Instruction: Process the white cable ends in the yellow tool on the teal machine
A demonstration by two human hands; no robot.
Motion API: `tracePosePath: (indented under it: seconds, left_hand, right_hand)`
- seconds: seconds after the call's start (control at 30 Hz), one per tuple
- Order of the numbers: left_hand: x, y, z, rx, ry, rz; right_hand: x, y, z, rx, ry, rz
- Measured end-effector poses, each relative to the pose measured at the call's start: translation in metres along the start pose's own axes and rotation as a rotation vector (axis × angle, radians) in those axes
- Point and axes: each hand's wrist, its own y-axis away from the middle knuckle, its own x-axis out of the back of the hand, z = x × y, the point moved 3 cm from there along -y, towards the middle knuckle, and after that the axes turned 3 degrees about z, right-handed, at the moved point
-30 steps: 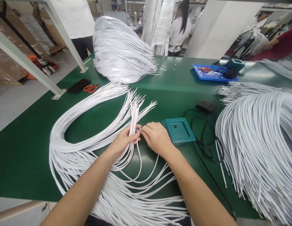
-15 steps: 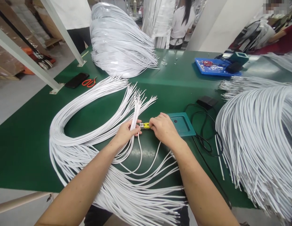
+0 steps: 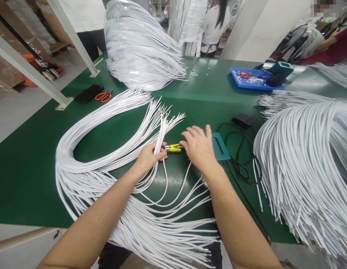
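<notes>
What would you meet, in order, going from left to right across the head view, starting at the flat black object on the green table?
Flat black object → orange-handled scissors → left hand → yellow clip → right hand → teal block → black box → large white cable bundle.

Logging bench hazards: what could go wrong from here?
1. The yellow clip sits at the fingertips of the left hand, with the right hand open beside it; it might drop if its bite is weak, which I can't judge.
2. The held white wires have tips close to those of the neighbouring bundle, so strands could mix.
3. Loose wires pass beneath the left forearm, which could drag them.
</notes>
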Motion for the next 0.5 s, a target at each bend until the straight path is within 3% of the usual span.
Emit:
tracePosePath:
  seconds: [0.13,0.33,0.5]
  left_hand:
    - [0.001,0.000,-0.002,0.005,0.016,0.009]
    - [0.009,0.003,0.002,-0.015,0.007,0.044]
    - [0.016,0.006,0.008,-0.044,0.057,0.086]
  right_hand:
    - [-0.005,0.004,0.011,-0.165,0.128,0.014]
    - [-0.011,0.006,0.015,-0.160,0.117,-0.019]
    - [0.012,0.000,-0.008,-0.090,-0.097,0.065]
